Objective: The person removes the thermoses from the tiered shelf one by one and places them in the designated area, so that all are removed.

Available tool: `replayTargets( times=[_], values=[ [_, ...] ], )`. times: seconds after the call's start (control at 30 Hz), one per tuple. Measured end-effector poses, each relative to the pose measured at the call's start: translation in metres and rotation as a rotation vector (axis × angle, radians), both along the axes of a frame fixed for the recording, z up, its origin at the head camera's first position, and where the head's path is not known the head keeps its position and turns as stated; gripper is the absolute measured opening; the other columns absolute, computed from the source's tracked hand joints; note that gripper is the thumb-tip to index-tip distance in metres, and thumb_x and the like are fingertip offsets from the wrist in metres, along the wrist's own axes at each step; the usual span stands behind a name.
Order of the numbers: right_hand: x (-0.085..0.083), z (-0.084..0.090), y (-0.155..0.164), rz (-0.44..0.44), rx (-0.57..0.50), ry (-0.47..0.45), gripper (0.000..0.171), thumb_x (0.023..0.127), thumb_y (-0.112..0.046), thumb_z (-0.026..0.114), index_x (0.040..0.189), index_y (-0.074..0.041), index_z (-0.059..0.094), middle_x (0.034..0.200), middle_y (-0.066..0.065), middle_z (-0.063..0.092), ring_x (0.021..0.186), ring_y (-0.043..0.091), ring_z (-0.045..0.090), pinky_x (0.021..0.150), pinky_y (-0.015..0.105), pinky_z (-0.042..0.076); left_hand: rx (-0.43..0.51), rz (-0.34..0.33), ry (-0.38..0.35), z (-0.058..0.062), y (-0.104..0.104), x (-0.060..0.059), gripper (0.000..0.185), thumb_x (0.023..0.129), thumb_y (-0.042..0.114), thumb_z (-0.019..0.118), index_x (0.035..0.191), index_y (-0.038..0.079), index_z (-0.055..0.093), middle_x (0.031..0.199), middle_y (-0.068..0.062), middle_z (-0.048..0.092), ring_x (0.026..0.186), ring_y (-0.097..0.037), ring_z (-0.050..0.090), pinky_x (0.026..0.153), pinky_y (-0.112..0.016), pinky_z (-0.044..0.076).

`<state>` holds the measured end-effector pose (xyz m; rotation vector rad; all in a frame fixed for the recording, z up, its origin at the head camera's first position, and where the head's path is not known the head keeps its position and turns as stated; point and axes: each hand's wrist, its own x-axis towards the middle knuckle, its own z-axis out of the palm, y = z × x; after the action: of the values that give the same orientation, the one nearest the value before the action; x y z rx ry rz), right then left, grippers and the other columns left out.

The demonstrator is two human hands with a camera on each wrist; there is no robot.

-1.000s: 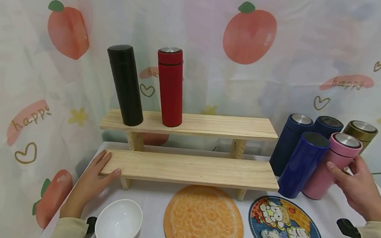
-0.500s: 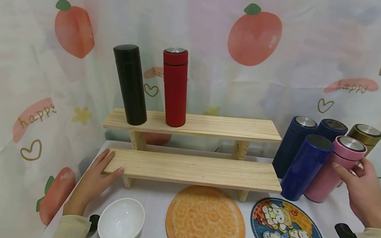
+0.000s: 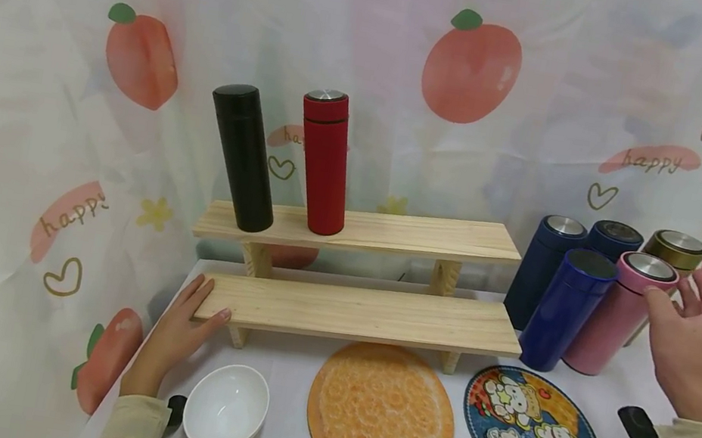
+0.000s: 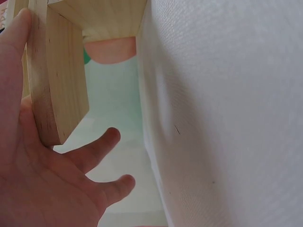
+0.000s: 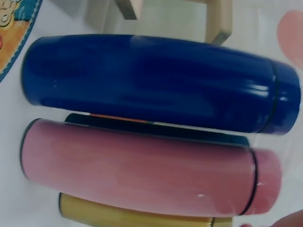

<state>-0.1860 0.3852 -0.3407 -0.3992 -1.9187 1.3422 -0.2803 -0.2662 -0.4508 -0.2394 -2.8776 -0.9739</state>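
Note:
My left hand (image 3: 177, 333) rests at the left end of the lower shelf of a two-step wooden stand (image 3: 356, 316). In the left wrist view two fingers (image 4: 102, 149) stretch out beneath the board's end. My right hand (image 3: 691, 334) is raised beside the cap of a pink thermos (image 3: 618, 315), fingers loosely bent and the thumb at its upper side. A gold thermos (image 3: 675, 249) stands behind those fingers, partly hidden. To the left of the pink one stand a shiny blue thermos (image 3: 566, 314) and two dark blue thermoses (image 3: 542, 272), one of them mostly hidden.
A black thermos (image 3: 243, 160) and a red thermos (image 3: 324, 169) stand on the upper shelf. A white bowl (image 3: 227, 408), a round bread-patterned mat (image 3: 381, 419) and a round cartoon mat (image 3: 533, 435) lie in front. A printed curtain (image 3: 379, 40) hangs behind.
My right hand has come off the pink thermos's side and risen toward its cap and the gold thermos. The left hand stays on the shelf. The head view has shifted slightly.

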Motion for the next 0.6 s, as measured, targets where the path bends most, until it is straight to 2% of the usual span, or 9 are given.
replayTargets(
  times=[0.13, 0.23, 0.37, 0.5, 0.6],
  values=[
    [0.003, 0.009, -0.01, -0.045, 0.01, 0.037, 0.078, 0.099, -0.012, 0.048, 0.171, -0.016, 0.019, 0.176, 0.005, 0.022, 0.16, 0.011, 0.023, 0.126, 0.024, 0.015, -0.002, -0.002, -0.001, -0.002, -0.002, -0.002, 0.09, 0.105, 0.059, 0.061, 0.17, 0.006, 0.028, 0.178, -0.018, 0.013, 0.16, -0.047, 0.017, 0.123, -0.067, 0.02],
    [0.005, 0.016, -0.018, -0.033, 0.027, 0.079, 0.078, 0.098, -0.011, 0.049, 0.171, -0.014, 0.02, 0.176, 0.004, 0.022, 0.159, 0.01, 0.022, 0.124, 0.021, 0.014, -0.005, -0.005, 0.002, -0.003, -0.003, -0.003, 0.091, 0.105, 0.06, 0.06, 0.17, 0.006, 0.027, 0.178, -0.018, 0.013, 0.16, -0.047, 0.016, 0.123, -0.067, 0.02],
    [0.007, 0.025, -0.03, 0.025, 0.073, 0.134, 0.081, 0.097, -0.008, 0.049, 0.171, -0.011, 0.017, 0.177, 0.004, 0.016, 0.16, 0.01, 0.017, 0.121, 0.015, 0.013, -0.015, -0.002, -0.001, -0.004, -0.003, -0.004, 0.092, 0.104, 0.062, 0.059, 0.17, 0.007, 0.027, 0.178, -0.017, 0.012, 0.16, -0.046, 0.016, 0.123, -0.068, 0.021],
    [0.007, 0.032, -0.042, 0.099, 0.106, 0.179, 0.082, 0.098, -0.005, 0.05, 0.171, -0.008, 0.013, 0.178, 0.005, 0.012, 0.161, 0.011, 0.011, 0.122, 0.016, 0.012, -0.015, 0.0, 0.001, -0.004, -0.003, -0.004, 0.091, 0.105, 0.061, 0.06, 0.17, 0.007, 0.027, 0.178, -0.017, 0.013, 0.16, -0.047, 0.016, 0.123, -0.067, 0.021],
    [0.008, 0.037, -0.049, 0.162, 0.118, 0.174, 0.084, 0.099, -0.005, 0.05, 0.172, -0.009, 0.008, 0.179, 0.004, 0.006, 0.162, 0.011, 0.005, 0.121, 0.015, 0.014, -0.011, 0.002, 0.006, -0.004, -0.003, -0.004, 0.09, 0.105, 0.059, 0.06, 0.17, 0.007, 0.027, 0.178, -0.017, 0.013, 0.16, -0.046, 0.016, 0.123, -0.067, 0.021]
  ],
)
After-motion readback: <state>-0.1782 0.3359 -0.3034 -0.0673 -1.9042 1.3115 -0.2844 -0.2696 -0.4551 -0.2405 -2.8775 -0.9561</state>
